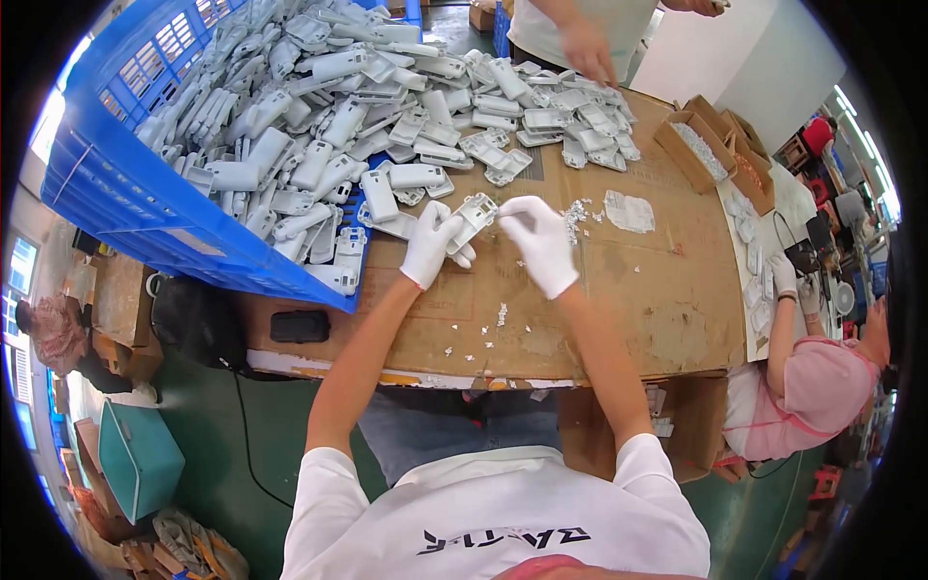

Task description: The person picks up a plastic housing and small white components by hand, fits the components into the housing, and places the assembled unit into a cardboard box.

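Observation:
My left hand [430, 246], in a white glove, grips a white plastic shell [474, 220], a shallow rectangular casing with its hollow side and cutouts showing. My right hand [541, 249], gloved too, is at the shell's right end with thumb and fingertips drawn together. Whether a small piece sits between those fingertips, I cannot make out. Beyond my hands a large heap of similar white shells [338, 126] spills from a blue crate [145, 208] onto the cardboard-covered table [638, 300]. Small white bits [575, 217] lie just right of my right hand.
A black case [300, 327] lies near the table's front left. Cardboard boxes of small parts [698, 150] stand at the far right. Another person works across the table; a person in pink [802, 387] sits at the right. An open carton [686, 425] is below the front edge.

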`<state>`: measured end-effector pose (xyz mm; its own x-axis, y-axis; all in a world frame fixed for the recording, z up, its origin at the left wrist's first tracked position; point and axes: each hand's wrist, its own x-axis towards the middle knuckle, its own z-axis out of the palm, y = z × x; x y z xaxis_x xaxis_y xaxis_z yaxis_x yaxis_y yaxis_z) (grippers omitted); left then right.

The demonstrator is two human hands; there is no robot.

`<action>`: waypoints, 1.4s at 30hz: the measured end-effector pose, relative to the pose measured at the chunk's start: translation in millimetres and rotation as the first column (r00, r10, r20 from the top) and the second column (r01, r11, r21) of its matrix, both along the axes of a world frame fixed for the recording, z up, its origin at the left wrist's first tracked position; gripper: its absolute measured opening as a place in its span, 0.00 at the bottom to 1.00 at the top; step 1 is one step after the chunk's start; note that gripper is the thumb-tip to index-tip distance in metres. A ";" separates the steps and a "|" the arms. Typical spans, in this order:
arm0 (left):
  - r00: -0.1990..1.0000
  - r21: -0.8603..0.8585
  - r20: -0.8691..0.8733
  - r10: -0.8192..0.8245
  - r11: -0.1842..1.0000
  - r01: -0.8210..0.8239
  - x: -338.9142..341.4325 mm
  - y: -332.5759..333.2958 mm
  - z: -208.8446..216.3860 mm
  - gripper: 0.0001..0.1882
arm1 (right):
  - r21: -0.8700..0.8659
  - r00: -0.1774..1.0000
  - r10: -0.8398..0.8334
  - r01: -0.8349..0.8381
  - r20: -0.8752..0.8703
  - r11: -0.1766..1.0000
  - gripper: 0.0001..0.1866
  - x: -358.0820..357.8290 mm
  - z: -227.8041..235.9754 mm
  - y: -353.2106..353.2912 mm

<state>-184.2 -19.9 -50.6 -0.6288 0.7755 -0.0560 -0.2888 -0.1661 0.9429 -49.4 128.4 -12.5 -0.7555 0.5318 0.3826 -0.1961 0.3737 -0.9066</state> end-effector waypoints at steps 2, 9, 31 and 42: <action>0.998 0.016 -0.055 0.032 0.999 -0.031 14.3 2.3 -1.3 0.12 | 0.247 0.991 -0.132 0.123 0.019 0.961 0.06 -9.3 -0.4 -21.5; 0.700 -0.084 -0.692 0.176 0.944 -0.320 38.1 7.5 8.1 0.33 | 0.402 0.959 -0.276 0.276 -0.058 0.873 0.07 -12.9 -17.3 -32.7; 0.527 0.074 -0.820 0.223 0.954 -0.289 45.3 0.5 8.6 0.19 | 0.092 0.984 0.121 -0.134 0.127 0.987 0.23 1.5 -16.4 -27.3; 0.698 -0.059 -0.686 0.207 0.940 -0.337 45.7 3.3 3.4 0.15 | 0.133 0.985 0.162 -0.168 0.055 0.977 0.35 -4.4 -25.4 -28.4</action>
